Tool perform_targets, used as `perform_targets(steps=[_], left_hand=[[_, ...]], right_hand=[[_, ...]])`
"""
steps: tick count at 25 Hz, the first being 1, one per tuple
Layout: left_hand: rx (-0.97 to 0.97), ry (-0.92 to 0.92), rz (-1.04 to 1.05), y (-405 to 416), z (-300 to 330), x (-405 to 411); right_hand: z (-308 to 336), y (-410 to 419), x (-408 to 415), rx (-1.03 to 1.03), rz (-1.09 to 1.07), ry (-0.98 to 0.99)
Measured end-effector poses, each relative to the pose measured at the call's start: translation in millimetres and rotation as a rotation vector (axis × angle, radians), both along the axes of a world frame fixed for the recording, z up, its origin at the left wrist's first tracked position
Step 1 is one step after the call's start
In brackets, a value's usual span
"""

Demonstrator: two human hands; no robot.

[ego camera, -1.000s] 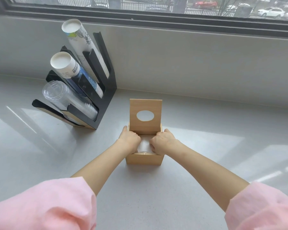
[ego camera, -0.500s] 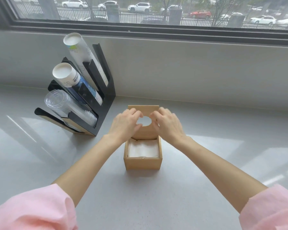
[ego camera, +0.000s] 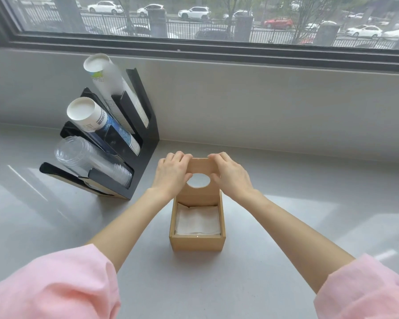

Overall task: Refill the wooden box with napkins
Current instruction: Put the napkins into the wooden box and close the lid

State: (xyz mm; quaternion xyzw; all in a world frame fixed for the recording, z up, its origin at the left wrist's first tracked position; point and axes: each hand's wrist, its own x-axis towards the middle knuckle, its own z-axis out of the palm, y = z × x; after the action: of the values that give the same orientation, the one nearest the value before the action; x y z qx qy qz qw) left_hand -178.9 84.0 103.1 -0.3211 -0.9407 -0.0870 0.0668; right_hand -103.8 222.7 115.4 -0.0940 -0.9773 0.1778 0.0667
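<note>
A small wooden box (ego camera: pixel 197 243) stands on the grey counter in front of me, with a stack of white napkins (ego camera: pixel 197 219) lying inside it. Its hinged wooden lid (ego camera: pixel 199 194), which has an oval hole, stands upright at the box's far edge. My left hand (ego camera: pixel 172 173) grips the lid's upper left corner, fingers curled over the top edge. My right hand (ego camera: pixel 230 173) grips the upper right corner the same way.
A black cup holder (ego camera: pixel 134 157) to the left carries two sleeves of paper cups (ego camera: pixel 95 118) and a stack of clear plastic lids (ego camera: pixel 88 162). A grey wall and a window ledge (ego camera: pixel 240 54) rise behind the box. Grey counter (ego camera: pixel 309 215) spreads around it.
Both hands came up out of the box, where they had pressed on the napkins, and took hold of the upright lid's top corners. The napkins now lie uncovered.
</note>
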Motion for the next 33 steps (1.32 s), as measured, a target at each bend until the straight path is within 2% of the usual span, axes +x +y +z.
perform_targets(steps=[6, 10, 14, 23, 29, 33], left_hand=[[0.129, 0.036, 0.007, -6.1, -1.7, 7.9], [0.361, 0.001, -0.07, -24.4, -3.7, 36.9], [0.511, -0.006, -0.134, -49.9, -16.8, 66.4], [0.441, -0.042, -0.223, -76.1, -57.8, 97.0], [0.38, -0.145, -0.219, -81.9, -66.4, 97.6], [0.336, -0.218, -0.217, -84.1, -68.5, 94.5]], right_hand=[[-5.4, -4.0, 7.3, -0.114, -0.029, 0.115], [-8.5, -8.2, 35.8, -0.313, -0.01, 0.257], [-23.3, -17.3, 72.2, -0.263, 0.066, 0.274], [-66.4, -33.3, 112.1, -0.237, 0.071, 0.204], [-76.3, -34.7, 117.9, -0.206, 0.109, 0.17], [-79.7, -35.4, 117.7, -0.27, 0.102, 0.172]])
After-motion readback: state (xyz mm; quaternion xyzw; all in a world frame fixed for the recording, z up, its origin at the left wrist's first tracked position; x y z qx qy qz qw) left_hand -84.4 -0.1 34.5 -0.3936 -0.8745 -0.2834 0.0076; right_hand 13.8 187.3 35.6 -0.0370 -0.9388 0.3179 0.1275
